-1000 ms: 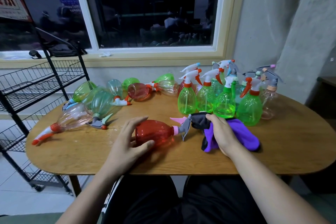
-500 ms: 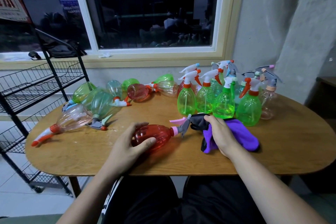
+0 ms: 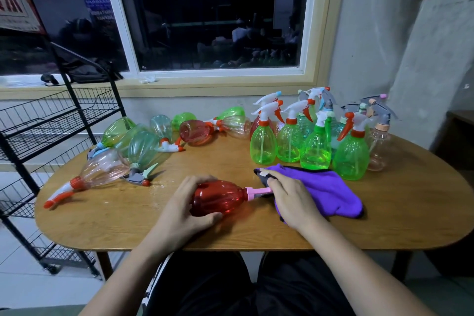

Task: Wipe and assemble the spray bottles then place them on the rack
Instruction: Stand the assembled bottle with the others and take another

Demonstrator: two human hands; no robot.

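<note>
Head view: an oval wooden table (image 3: 384, 215) under a dark window (image 3: 213, 23), with a black wire rack (image 3: 51, 115) at left. The rack's sign (image 3: 18, 7) is cut off and unreadable. The left hand (image 3: 187, 208) grips the red spray bottle (image 3: 218, 197), which lies front-centre on the table. The right hand (image 3: 289, 200) clasps a purple cloth (image 3: 331, 192) over its mostly hidden sprayer head (image 3: 259, 190).

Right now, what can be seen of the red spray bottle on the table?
The red spray bottle is translucent red plastic with a bulbous body that looks empty, a pink collar and a grey spray head that is mostly hidden. It lies on its side on the wooden table, head pointing right. The left hand grips its body. The right hand holds the purple cloth around the head.
</note>
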